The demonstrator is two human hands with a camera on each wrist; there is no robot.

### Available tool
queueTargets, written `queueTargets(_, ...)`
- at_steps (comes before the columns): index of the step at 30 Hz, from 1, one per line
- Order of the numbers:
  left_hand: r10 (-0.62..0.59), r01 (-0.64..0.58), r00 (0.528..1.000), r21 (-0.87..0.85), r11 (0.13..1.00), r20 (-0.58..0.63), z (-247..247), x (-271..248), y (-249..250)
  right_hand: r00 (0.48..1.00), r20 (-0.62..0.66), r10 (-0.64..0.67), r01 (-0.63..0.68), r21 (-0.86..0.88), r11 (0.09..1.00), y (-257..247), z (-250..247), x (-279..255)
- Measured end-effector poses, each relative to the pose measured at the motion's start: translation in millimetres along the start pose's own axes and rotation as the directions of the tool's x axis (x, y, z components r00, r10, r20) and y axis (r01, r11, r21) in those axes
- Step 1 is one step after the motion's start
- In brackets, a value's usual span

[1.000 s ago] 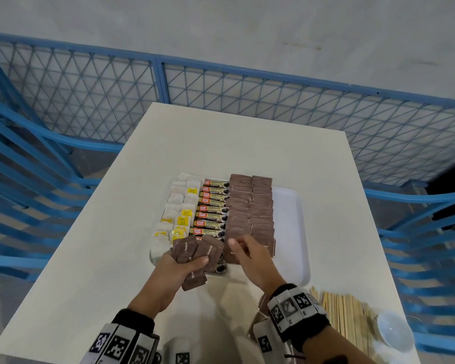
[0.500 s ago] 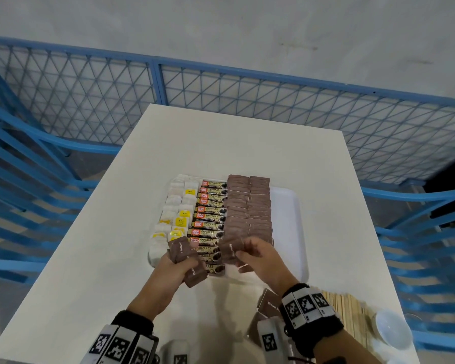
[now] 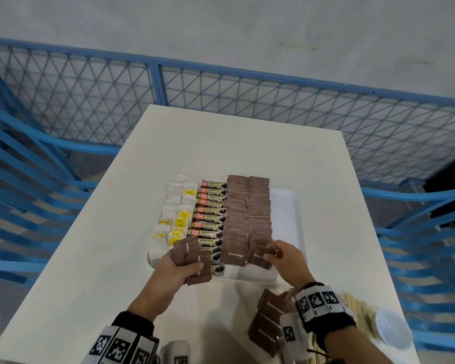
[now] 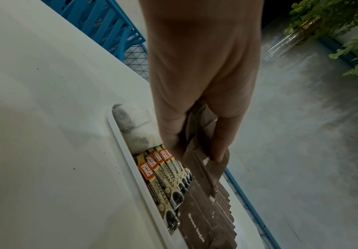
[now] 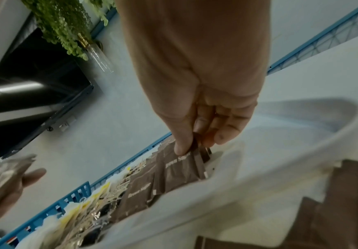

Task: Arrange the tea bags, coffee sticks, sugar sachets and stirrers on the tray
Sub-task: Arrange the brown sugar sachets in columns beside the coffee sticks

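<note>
The right hand [image 3: 286, 261] is pinching one light, limp sachet [image 3: 258, 254] by its edge; the left hand [image 3: 174, 269] is clutching a slippery stack [image 3: 195, 258].

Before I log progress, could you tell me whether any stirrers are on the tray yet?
No, the wooden stirrers lie on the table by the right hand, off the tray.
</note>
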State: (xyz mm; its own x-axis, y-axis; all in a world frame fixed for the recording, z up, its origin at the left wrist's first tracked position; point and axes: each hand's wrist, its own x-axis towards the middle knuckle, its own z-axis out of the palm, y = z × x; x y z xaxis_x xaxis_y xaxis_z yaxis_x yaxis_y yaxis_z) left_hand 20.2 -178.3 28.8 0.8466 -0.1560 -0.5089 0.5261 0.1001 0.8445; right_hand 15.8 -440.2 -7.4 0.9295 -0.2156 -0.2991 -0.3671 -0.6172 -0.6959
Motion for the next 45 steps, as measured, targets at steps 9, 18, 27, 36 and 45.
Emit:
queueTargets(9,-0.016,0.016,1.000,0.013,1.000,-0.015,2,1,1,0.992,-0.095,-0.080,0.071,-0.093,0.993,-2,10,14)
queueTargets(18,0.001,-0.001,1.000,-0.001,1.000,0.025,9,-2,7,0.963,-0.051,-0.265,0.257,-0.125,0.958,-43,24,-9)
queueTargets(27,0.007,-0.007,1.000,0.043,0.999,-0.016,13,-3,9,0.891,0.328,-0.315,0.200,0.340,0.919,-78,37,-32)
queueTargets(36,-0.064,0.056,0.991,-0.073,0.996,-0.114,10,2,8,0.963,0.268,-0.034,-0.068,0.361,0.930,-53,31,-22)
queueTargets(45,-0.090,0.099,0.991,0.092,0.991,-0.096,5,-1,6,0.995,0.101,-0.019,0.018,0.008,1.000,-33,41,-12)
